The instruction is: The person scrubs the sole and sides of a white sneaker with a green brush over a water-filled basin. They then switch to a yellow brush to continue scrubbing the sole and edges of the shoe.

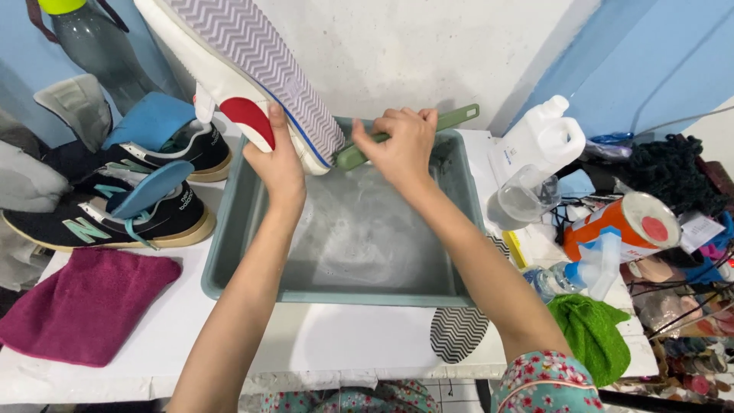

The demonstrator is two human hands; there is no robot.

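My left hand (280,164) grips the heel end of a white sneaker (252,73) with a grey zigzag sole and a red heel patch, holding it sole-up and tilted over a grey plastic tub (229,229). A green-handled brush (417,126) is in my right hand (404,141), its head pressed against the shoe's sole edge. The tub holds shallow, cloudy, soapy water.
Two black sneakers (126,210) with blue insoles lie at the left, above a magenta cloth (80,306). A second zigzag sole (459,333) pokes out below the tub. On the right stand a white jug (539,141), an orange can (623,226), a spray bottle (589,268) and a green cloth (592,333).
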